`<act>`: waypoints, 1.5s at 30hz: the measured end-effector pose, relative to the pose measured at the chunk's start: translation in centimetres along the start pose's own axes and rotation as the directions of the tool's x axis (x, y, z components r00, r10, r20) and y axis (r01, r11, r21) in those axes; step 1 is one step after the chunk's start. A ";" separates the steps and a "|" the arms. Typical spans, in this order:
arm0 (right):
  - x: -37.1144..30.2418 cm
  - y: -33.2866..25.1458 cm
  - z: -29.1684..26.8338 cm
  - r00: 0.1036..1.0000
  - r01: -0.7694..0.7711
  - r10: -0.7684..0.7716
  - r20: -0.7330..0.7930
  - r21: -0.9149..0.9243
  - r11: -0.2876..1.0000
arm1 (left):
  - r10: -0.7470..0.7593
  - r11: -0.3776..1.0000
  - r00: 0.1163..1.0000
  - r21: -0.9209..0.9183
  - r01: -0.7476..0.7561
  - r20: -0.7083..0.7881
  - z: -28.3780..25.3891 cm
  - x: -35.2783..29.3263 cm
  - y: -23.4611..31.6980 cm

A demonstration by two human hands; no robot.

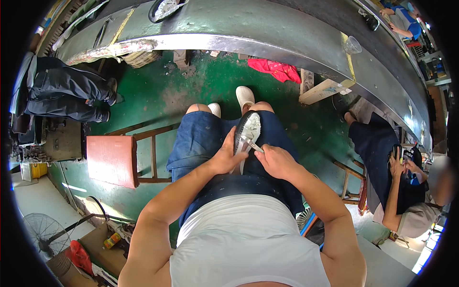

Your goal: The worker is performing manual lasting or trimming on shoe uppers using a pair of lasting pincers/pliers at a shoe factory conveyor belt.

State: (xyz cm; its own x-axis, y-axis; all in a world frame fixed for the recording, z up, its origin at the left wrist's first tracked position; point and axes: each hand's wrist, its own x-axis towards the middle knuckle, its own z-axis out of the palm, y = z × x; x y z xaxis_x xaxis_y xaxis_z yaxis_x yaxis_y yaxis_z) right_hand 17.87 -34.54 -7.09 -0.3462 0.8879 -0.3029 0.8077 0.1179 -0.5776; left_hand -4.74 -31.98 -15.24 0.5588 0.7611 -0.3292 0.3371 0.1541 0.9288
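Observation:
Over my lap lies a shoe upper (250, 126) with a black rim and a rough white underside turned up. My left hand (226, 157) is wrapped round its left side near the heel end. My right hand (277, 160) is closed on the end of a short metal hand tool (252, 144). The tool's far end reaches across the shoe's middle and touches it or lies just above it. Whether it is pincers or a knife is too small to tell. The shoe's lower part is partly hidden by my fingers.
Ahead runs a long dark metal bench (287, 29), with another dark shoe piece (165, 10) and a clear cup (352, 45) on it. A red stool (113, 160) stands to my left. Co-workers sit at right and stand at left; a fan (45, 239) is lower left.

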 end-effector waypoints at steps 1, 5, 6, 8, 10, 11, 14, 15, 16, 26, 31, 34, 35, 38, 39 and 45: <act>-0.2 0.2 0.2 0.999 -0.025 0.026 0.033 -0.027 0.999 | 0.005 0.996 0.993 -0.085 0.006 0.121 -0.5 -0.5 0.0; -0.3 0.0 -1.0 0.999 -0.039 0.038 0.022 0.033 0.999 | -0.164 0.986 0.941 0.035 0.162 0.296 -1.8 -2.1 1.4; -0.3 0.2 -0.4 0.999 -0.044 0.043 0.016 0.035 0.998 | -0.162 0.987 0.939 0.039 0.158 0.302 -1.7 -2.1 1.4; -0.3 0.5 1.0 0.998 -0.011 0.014 -0.062 0.039 0.999 | -0.111 0.993 0.960 -0.014 0.118 0.258 -1.5 -2.1 1.4; 0.4 1.1 0.2 0.994 -0.108 0.104 0.029 0.155 0.982 | -0.083 0.988 0.962 -0.102 0.112 0.259 -1.4 -2.1 0.5; 0.8 1.3 -0.2 0.975 -0.206 0.176 0.135 0.257 0.944 | -0.057 0.975 0.966 -0.194 0.108 0.252 -1.4 -2.0 0.4; -0.2 1.8 -0.2 0.946 -0.114 0.273 -0.173 0.611 0.784 | 0.025 0.996 0.994 -0.083 -0.016 0.107 -1.0 -1.7 0.6; -0.3 2.3 0.3 0.918 -0.067 0.300 -0.259 0.646 0.761 | 0.030 0.997 0.993 -0.078 -0.022 0.111 -1.1 -1.3 0.5; 0.1 2.9 0.8 0.915 -0.063 0.302 -0.267 0.646 0.761 | 0.039 0.993 0.998 -0.109 -0.033 0.057 -1.1 -0.6 0.0; 0.6 4.6 0.0 0.937 -0.330 0.310 0.161 0.702 0.631 | -0.069 0.940 0.993 -0.340 0.032 -0.096 0.7 4.2 1.6; 1.4 3.8 -5.2 0.957 -0.180 0.258 -0.135 0.422 0.888 | -0.085 0.934 0.993 -0.353 0.049 -0.085 -0.9 4.4 1.0; 2.7 2.6 -11.4 0.836 0.001 0.001 -0.548 0.003 1.000 | -0.036 0.930 0.988 -0.368 -0.023 -0.151 -2.9 4.7 2.6; 3.6 3.2 -13.6 0.779 0.012 -0.088 -0.621 -0.126 0.992 | -0.034 0.940 0.975 -0.339 -0.044 -0.221 -3.8 5.2 4.4; 7.5 4.6 -19.4 0.676 -0.115 -0.219 -0.703 -0.395 0.912 | 0.057 0.960 0.943 -0.241 -0.142 -0.328 -8.2 4.9 12.1; 9.4 5.4 -20.8 0.674 -0.146 -0.224 -0.704 -0.424 0.894 | 0.154 0.946 0.935 -0.226 -0.234 -0.320 -10.0 5.3 14.4; 14.6 10.3 -23.0 0.642 -0.199 -0.196 -0.741 -0.408 0.891 | 0.526 0.740 0.781 0.635 -0.223 -0.338 -17.5 13.0 29.1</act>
State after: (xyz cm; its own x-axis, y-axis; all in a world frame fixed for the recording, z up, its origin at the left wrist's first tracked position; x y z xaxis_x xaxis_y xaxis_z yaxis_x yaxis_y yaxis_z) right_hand 32.12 -10.14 0.01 -0.0269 0.8765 0.4806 0.9834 0.1096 -0.1448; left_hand -0.89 -6.60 10.53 0.3576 0.8881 0.2888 0.6055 -0.4559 0.6523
